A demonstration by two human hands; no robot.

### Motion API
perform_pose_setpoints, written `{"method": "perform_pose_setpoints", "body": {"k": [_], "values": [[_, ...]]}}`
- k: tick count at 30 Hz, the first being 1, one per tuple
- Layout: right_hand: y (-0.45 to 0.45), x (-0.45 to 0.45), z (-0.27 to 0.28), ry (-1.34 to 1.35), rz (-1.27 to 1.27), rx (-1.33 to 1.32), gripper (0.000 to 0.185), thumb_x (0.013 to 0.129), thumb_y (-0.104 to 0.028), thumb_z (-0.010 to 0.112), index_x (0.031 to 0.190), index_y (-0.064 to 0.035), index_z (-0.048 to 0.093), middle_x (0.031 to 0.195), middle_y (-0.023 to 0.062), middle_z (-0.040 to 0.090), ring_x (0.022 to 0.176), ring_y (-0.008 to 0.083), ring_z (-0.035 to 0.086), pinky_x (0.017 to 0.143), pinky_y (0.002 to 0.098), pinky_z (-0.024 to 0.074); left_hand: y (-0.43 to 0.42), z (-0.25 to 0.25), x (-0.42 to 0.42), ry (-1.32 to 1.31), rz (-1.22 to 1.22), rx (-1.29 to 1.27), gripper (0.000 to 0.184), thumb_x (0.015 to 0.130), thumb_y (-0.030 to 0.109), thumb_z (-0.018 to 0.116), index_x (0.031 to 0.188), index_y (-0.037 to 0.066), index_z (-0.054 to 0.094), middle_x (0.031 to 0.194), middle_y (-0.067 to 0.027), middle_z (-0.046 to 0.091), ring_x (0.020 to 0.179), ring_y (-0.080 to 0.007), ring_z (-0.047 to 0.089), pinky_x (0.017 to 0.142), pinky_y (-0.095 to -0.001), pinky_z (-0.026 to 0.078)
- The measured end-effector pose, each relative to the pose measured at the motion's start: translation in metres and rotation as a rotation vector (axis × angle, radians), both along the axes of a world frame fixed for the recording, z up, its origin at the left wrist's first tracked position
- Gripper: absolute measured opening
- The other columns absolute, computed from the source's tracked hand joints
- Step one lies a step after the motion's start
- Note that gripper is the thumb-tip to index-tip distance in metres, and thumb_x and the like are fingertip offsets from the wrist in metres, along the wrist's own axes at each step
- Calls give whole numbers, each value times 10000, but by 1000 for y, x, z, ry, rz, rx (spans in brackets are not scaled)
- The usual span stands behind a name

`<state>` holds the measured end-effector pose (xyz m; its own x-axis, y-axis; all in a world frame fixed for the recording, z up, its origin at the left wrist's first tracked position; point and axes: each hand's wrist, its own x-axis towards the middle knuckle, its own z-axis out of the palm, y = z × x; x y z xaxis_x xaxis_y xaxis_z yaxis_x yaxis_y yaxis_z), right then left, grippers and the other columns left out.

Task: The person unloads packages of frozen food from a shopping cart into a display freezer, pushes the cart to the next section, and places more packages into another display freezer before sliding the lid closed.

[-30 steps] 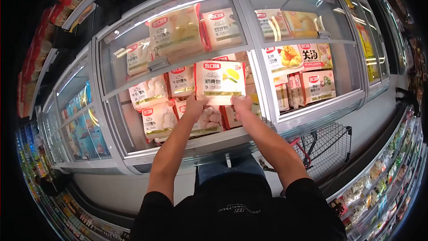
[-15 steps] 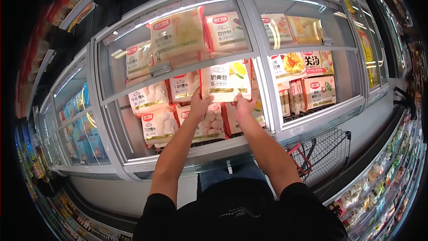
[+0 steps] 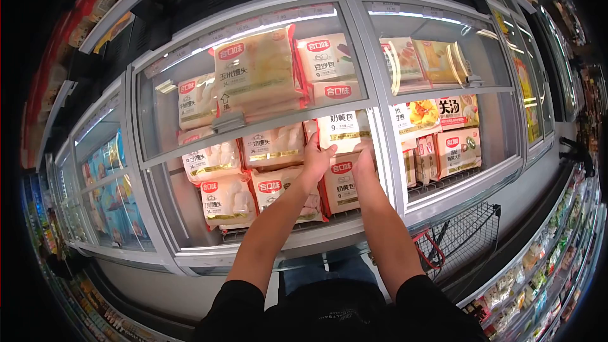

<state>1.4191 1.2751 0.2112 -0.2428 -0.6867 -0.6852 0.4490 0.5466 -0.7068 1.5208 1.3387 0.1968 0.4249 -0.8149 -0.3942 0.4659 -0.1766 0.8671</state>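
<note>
A white bag of frozen custard buns (image 3: 344, 134) is between my hands, inside the freezer's open lower part. My left hand (image 3: 318, 157) grips its lower left corner, thumb on the front. At the lower right edge is my right hand (image 3: 365, 163), closed on the bag, its fingertips mostly hidden. The bag's top is behind the upper glass pane's frame. Directly below it stands another custard bun bag (image 3: 342, 185). Bags of steamed buns (image 3: 273, 144) sit to the left, stacked in rows.
A sliding glass pane (image 3: 253, 82) with a small handle covers the upper shelf of bags. The freezer's front rail (image 3: 297, 240) runs before my body. A wire shopping cart (image 3: 465, 240) stands at the right. More freezer compartments (image 3: 114, 183) flank this one.
The held bag has moved right and away from me, and its top has gone behind the pane's frame. More of the custard bun bag below shows. The view has shifted slightly.
</note>
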Motion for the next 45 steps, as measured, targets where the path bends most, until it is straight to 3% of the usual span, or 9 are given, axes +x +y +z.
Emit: {"method": "perform_pose_setpoints", "body": {"k": [7,12,17,22,26,31,35,41,45], "values": [[-8,9,10,77,-74,76,477,1063,-396,477,1379,-38,495,1256,140,590,1147,297,604,934,421,548,-8,-9,5,-87,50,-2,508,862,-97,680,1336,15,536,1170,-88,684,1015,-154,657,874,-301,530],[-48,26,-16,113,42,27,371,1043,-344,543,1261,-45,570,1112,105,623,936,216,613,786,361,556,-48,-31,40,-192,-19,-3,505,887,-98,657,1352,31,506,1215,-89,650,1070,-169,638,908,-306,538],[-91,62,-12,99,186,-44,390,1028,-325,564,1280,-28,561,1153,123,623,989,226,616,824,365,545,-88,-19,62,-137,124,-145,526,848,-48,705,1325,-14,485,1194,-124,632,1042,-202,640,839,-334,549],[-134,92,-16,98,284,-131,406,1015,-315,577,1292,-19,554,1178,135,621,1020,232,615,848,367,536,-116,-23,72,-200,132,170,649,823,-9,745,1373,-34,400,1283,-170,571,1049,-240,641,841,-359,569],[-145,99,-22,106,336,-156,420,1006,-306,587,1302,-12,548,1197,145,619,1045,238,614,868,370,529,-144,-47,62,-187,445,60,583,898,-56,671,1394,-32,367,1276,-200,564,1023,-282,662,825,-429,618],[-149,104,-29,123,380,-189,439,993,-296,601,1314,-3,540,1222,157,616,1076,245,613,892,372,520,-146,-19,56,105,628,109,595,872,-33,713,1390,-42,419,1283,-186,582,1050,-286,655,856,-399,590],[-147,106,-38,191,429,-221,455,983,-288,611,1324,4,534,1242,166,615,1101,250,612,911,375,513,-150,-37,59,120,666,28,546,877,-44,703,1376,-8,485,1267,-160,607,1036,-283,663,838,-392,584],[-132,99,-56,432,499,-295,481,969,-275,627,1339,15,525,1271,181,612,1139,258,611,940,378,502,-142,-7,59,285,589,83,442,913,-61,654,1319,52,519,1249,-142,610,1013,-301,654,805,-458,583],[-116,93,-58,477,554,-321,499,959,-267,638,1348,22,519,1291,190,610,1164,263,610,960,380,495,-144,-17,59,90,633,129,371,900,3,718,1196,12,495,1116,-156,623,940,-325,688,734,-474,633]]}}
